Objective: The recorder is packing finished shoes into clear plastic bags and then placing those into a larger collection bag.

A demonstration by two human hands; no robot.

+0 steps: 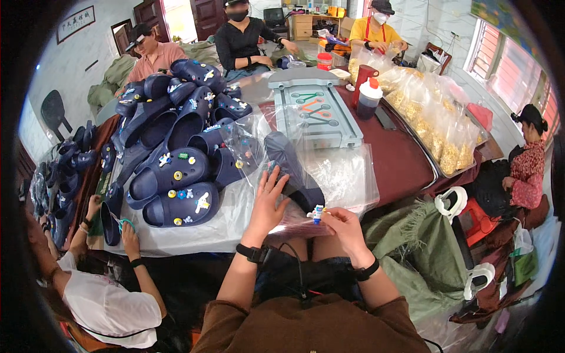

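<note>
My left hand (269,199) lies with its fingers stretched out against a dark navy clog (307,191), part of which is under clear plastic. Between the thumb and fingers of my right hand (346,230) is a small blue-and-white figure charm (317,215), held at the table's near edge beside the clog's end. To the left, a big heap of navy clogs (168,174) is piled up, several with colourful charms on top. A clear plastic bag (347,176) spreads flat to the right of the clog.
A grey plastic case (321,112) stands behind the clog, with a dark-liquid bottle (369,99) beside it. Bags of yellowish pieces (441,132) fill a tray at right. A green sack (418,253) is by my right arm. Co-workers sit around; one at left holds scissors (122,223).
</note>
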